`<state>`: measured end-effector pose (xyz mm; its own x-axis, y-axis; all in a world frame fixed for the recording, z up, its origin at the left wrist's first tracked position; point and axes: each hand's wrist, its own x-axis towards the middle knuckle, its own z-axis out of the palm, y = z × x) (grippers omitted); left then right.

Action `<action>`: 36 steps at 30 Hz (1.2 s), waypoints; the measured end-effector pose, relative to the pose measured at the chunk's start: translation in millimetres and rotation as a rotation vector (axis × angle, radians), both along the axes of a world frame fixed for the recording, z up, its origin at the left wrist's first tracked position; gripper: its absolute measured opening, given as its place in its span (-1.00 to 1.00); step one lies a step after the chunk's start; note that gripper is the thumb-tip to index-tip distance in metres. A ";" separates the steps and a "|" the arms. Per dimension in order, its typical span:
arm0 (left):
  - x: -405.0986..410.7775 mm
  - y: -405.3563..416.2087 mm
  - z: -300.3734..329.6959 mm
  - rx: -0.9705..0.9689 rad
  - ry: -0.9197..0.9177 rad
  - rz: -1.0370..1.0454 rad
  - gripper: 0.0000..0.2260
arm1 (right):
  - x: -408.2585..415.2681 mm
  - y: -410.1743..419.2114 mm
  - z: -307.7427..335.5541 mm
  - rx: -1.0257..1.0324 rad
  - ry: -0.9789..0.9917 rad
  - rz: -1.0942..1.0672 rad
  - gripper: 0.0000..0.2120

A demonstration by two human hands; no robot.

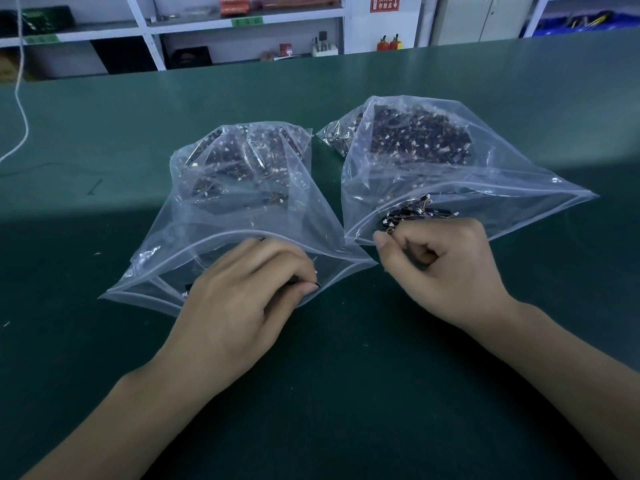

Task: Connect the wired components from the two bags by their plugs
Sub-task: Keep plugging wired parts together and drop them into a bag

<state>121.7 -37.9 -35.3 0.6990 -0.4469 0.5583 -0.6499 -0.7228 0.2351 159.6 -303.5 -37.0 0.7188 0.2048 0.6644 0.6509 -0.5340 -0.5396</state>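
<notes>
Head view is showing two clear bags lying mid-frame on the green surface [104, 341]: the left hand [242, 299] is pinching a small dark part, apparently, at the left bag [221, 202] mouth, while the right hand [440, 268] is pinching wired parts [412, 213] at the right bag [433, 161] mouth. Lifting one piece each should be avoiding tangles.

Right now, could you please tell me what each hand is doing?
Left hand: fingers pinch a small dark component at the left bag mouth.
Right hand: fingers curled on wired components at the right bag mouth.
</notes>
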 end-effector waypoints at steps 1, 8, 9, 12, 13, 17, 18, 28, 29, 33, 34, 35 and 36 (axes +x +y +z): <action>-1.3 -0.9 -0.6 -0.042 0.016 -0.006 -0.94 | -0.4 0.9 -1.6 -0.010 -0.008 0.016 -0.52; -6.1 -7.5 -0.1 -0.277 -0.022 -0.051 -0.94 | -5.4 2.5 -5.5 -0.062 0.034 0.183 -0.69; -7.8 -9.1 1.5 -0.308 -0.038 -0.058 -0.93 | -7.4 2.9 -4.0 -0.077 0.041 0.214 -0.75; -13.1 -13.5 5.8 -0.438 -0.024 -0.106 -0.95 | -12.8 4.7 -0.5 -0.121 0.051 0.276 -0.81; -14.6 -14.5 6.9 -0.476 -0.006 -0.125 -0.98 | -13.9 5.7 -0.5 -0.127 0.054 0.292 -0.77; -18.3 -19.5 8.7 -0.581 0.098 -0.156 -0.94 | -15.4 11.8 -3.7 -0.083 0.011 0.328 -0.80; -18.4 -20.7 8.1 -0.609 0.137 -0.169 -0.95 | -14.8 13.2 -4.7 -0.067 -0.009 0.316 -0.85; -14.0 -19.0 2.0 -0.467 0.051 -0.115 -0.84 | -9.7 10.2 -7.4 -0.080 -0.085 0.222 -0.93; -13.6 -18.8 2.6 -0.437 0.021 -0.114 -0.87 | -9.3 9.5 -7.9 -0.090 -0.092 0.222 -0.93; -12.5 -17.8 3.3 -0.401 -0.019 -0.066 -0.93 | -7.0 8.2 -9.2 -0.073 -0.143 0.202 -0.94; -12.1 -17.5 3.0 -0.400 -0.022 -0.053 -0.94 | -6.5 7.9 -9.5 -0.050 -0.161 0.196 -0.95; -11.7 -17.4 2.5 -0.399 -0.020 -0.041 -0.94 | -6.0 7.6 -9.5 -0.028 -0.178 0.186 -0.95; -11.4 -17.5 2.0 -0.397 -0.014 -0.031 -0.94 | -5.6 7.5 -9.3 -0.013 -0.193 0.176 -0.94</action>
